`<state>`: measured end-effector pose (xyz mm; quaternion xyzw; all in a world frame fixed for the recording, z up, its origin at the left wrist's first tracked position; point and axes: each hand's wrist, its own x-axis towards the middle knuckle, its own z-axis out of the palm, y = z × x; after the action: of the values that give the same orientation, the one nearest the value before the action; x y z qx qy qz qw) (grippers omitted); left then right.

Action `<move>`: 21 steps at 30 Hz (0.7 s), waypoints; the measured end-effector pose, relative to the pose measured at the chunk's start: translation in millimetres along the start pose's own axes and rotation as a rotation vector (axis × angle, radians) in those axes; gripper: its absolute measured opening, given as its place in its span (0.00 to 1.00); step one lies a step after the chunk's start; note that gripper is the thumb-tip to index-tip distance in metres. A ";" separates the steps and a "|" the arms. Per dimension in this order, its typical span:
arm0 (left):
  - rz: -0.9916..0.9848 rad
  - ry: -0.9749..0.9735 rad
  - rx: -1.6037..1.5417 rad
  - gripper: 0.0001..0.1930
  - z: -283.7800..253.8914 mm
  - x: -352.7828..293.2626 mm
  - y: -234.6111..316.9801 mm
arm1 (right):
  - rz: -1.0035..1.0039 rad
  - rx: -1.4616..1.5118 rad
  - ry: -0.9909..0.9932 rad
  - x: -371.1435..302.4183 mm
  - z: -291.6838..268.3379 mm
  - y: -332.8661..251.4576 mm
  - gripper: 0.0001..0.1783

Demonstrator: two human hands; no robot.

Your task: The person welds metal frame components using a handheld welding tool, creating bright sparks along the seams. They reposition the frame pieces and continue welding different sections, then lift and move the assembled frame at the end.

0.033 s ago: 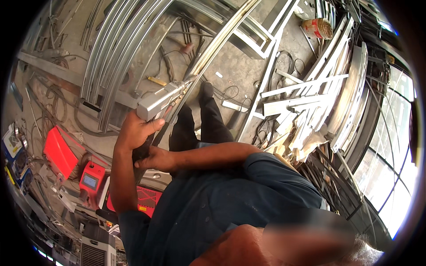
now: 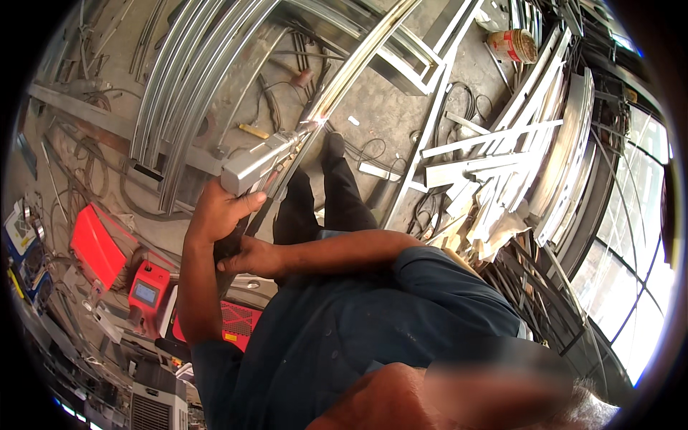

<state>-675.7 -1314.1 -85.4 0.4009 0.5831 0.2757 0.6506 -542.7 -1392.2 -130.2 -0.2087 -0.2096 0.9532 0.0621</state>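
My left hand [image 2: 218, 211] is wrapped round the grip of a silver, box-bodied welding gun [image 2: 254, 163], its thumb along the near side. Just below, my right hand [image 2: 254, 258] closes on the dark sleeved cable [image 2: 231, 247] at the gun's lower end; its fingers are partly hidden. The gun's narrow nozzle [image 2: 295, 138] points to the upper right, at a long metal bar [image 2: 351, 72] that slants across the view. A small bright glow shows where the nozzle tip meets the bar; whether they touch, I cannot tell.
Several curved metal channels [image 2: 190, 79] lie at the upper left. Beside my left arm stands a red machine with a screen [image 2: 147, 292]. Metal offcuts [image 2: 494, 165] are piled at right, near a rusty bucket [image 2: 512, 46]. Cables [image 2: 86, 161] run over the floor.
A bright, pinkish glow has appeared at the nozzle tip on the bar. My hands and the gun hold the same position.
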 end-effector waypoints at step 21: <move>0.564 0.209 0.381 0.35 94.1 -64.4 62.2 | -0.056 -0.496 -0.118 -103.6 -41.4 -10.2 0.27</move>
<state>-587.5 -1353.4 1.5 0.6299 0.5539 0.3702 0.3992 -431.0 -1388.8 -121.5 -0.1560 -0.4460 0.8810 0.0230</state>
